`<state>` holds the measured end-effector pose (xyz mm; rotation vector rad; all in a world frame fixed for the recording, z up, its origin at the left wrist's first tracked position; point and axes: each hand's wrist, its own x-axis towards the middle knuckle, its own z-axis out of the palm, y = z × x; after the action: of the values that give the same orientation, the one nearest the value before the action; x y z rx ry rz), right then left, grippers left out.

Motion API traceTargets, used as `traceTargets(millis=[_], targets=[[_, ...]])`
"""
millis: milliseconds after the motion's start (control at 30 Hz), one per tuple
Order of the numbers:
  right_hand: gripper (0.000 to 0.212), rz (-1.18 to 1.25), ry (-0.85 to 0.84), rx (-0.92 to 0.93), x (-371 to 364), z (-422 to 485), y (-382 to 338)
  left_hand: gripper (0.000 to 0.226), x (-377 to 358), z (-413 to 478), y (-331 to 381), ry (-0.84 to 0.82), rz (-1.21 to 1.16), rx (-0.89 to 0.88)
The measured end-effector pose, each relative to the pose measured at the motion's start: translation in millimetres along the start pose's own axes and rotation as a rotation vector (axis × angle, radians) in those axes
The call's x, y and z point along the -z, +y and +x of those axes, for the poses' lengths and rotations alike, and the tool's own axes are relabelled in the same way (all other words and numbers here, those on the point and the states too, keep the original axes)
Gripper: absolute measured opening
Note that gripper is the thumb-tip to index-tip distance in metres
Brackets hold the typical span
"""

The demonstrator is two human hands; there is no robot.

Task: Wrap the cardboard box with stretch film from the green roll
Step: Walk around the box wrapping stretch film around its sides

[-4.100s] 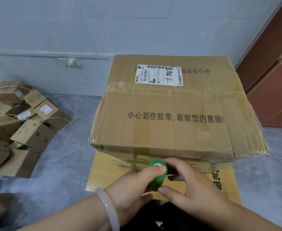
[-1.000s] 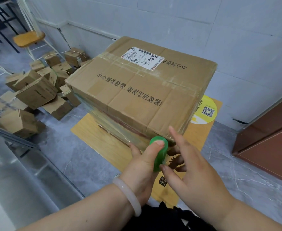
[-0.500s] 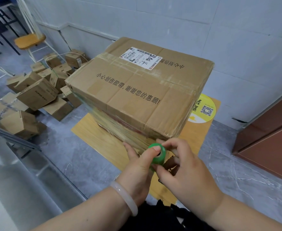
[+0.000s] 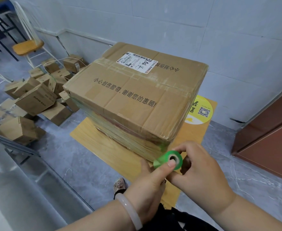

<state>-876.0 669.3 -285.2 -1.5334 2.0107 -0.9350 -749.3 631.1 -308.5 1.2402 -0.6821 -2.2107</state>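
Note:
A large cardboard box (image 4: pixel 133 97) with a white shipping label and black printed characters stands on a flat yellow-brown sheet (image 4: pixel 93 139) on the floor. Glossy film covers its sides and edges. The small green roll (image 4: pixel 178 161) of stretch film is just off the box's near right corner, its hollow core facing me. A short strip of green film runs from the roll to the box's lower near side. My left hand (image 4: pixel 150 184) holds the roll with the thumb at the core. My right hand (image 4: pixel 201 174) grips it from the right.
A pile of small cardboard boxes (image 4: pixel 35 100) lies on the grey floor at left. A wooden-seat chair (image 4: pixel 28 45) stands behind them. A brown cabinet (image 4: pixel 270 135) is at right, a white tiled wall behind, and a grey metal surface (image 4: pixel 12 189) at lower left.
The view has shifted from the box's front to its right corner. Both hands and the roll moved rightward along the near side and slightly lower; the roll's core now faces me.

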Motion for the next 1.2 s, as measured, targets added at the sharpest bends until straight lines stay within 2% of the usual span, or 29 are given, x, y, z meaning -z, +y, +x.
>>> traceTargets(millis=[33,133,167,667,800,933,1000,1133,1200], targets=[[0.033,0.005,0.000,-0.026,1,1,2,0.140,0,2,-1,-0.029,0.021,0.023],[0.033,0.014,0.008,-0.073,2,4,7,0.102,-3,8,0,-0.076,0.117,0.051],[0.033,0.019,0.009,-0.087,3,5,9,0.097,-6,9,1,-0.068,0.116,0.061],[0.039,0.081,0.006,-0.220,10,21,14,0.083,-29,20,13,-0.078,0.135,0.206],[0.040,0.097,-0.017,-0.222,8,25,17,0.072,-32,31,15,-0.065,0.133,0.254],[0.038,0.130,-0.066,-0.162,9,29,20,0.079,-30,35,14,-0.098,0.130,0.274],[0.031,0.185,-0.099,-0.133,12,31,23,0.070,-31,38,13,-0.109,0.128,0.292],[0.035,0.165,-0.140,-0.095,23,38,34,0.030,-39,43,6,-0.029,0.056,0.297],[0.038,0.090,-0.129,-0.067,29,45,43,0.041,-46,44,2,-0.005,0.029,0.270]])
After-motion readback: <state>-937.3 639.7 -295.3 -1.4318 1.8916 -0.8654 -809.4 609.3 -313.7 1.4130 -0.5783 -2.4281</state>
